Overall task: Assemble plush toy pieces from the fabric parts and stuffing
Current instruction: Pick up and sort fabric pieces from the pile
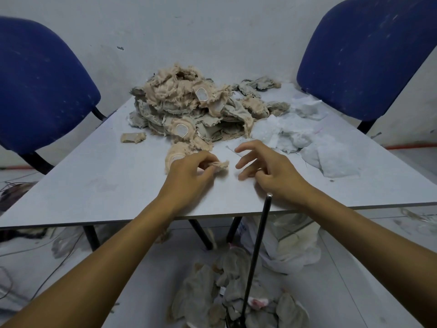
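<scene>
Grey table (pixel 113 185) bearing fabric pile (pixel 189 110) at the far middle, white stuffing (pixel 307 138) to its right. Small beige piece (pixel 218 165) on the near tabletop, pinched by left hand (pixel 189 174), long axis across, frayed end toward right hand (pixel 267 169), fingers spread and empty. Step probably readying the piece; next, stuffing fetched

Two blue chairs, one at upper left (pixel 40 91) and one at upper right (pixel 369 60). One table (pixel 118 185). Two hands: left (pixel 189 171), right (pixel 267 169). One fabric heap (pixel 189 110) at centre, its pieces too tangled to count, plus one stray scrap (pixel 133 137) left of it. One stuffing pile (pixel 307 138) at right. One black rod (pixel 257 252) at lower centre. One floor heap (pixel 212 287) below.
</scene>
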Demonstrator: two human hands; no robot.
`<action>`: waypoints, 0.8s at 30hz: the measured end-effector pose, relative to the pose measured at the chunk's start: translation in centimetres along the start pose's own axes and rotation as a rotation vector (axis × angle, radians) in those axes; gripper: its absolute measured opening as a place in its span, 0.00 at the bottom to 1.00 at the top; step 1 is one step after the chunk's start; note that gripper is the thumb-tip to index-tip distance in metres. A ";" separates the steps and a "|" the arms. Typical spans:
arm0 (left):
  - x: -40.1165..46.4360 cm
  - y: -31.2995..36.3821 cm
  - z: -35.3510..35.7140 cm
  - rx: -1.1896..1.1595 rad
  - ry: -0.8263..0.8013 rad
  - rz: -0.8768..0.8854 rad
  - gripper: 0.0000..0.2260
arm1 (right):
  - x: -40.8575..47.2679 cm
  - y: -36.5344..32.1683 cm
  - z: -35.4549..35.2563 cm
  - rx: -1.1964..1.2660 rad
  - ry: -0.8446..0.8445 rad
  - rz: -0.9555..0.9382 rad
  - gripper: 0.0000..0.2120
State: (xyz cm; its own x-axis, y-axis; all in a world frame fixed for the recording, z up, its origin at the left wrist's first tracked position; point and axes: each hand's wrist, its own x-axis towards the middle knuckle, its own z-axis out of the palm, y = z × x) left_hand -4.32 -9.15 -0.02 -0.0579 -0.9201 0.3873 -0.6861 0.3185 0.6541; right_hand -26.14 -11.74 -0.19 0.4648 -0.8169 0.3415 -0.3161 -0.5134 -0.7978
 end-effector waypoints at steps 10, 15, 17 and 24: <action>1.0 1.8 1.1 -0.734 -0.025 -0.362 0.04 | 0.4 0.0 0.3 -0.134 -0.006 -0.068 0.22; 1.2 1.9 0.7 -0.860 -0.152 -0.362 0.04 | 0.5 0.5 0.3 -0.174 0.030 -0.026 0.10; 1.3 1.9 0.9 -0.796 -0.157 -0.325 0.09 | 0.6 0.8 0.2 -0.175 0.058 -0.004 0.10; 1.0 2.1 1.5 -0.656 -0.138 -0.162 0.05 | 0.6 0.5 0.1 -0.089 -0.031 -0.036 0.12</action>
State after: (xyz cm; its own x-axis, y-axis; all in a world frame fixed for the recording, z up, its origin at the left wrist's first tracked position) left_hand -6.91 -9.81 0.73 -0.1133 -0.9745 0.1936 -0.1152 0.2064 0.9717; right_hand -25.94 -12.49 -0.44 0.5018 -0.7898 0.3529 -0.3703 -0.5648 -0.7375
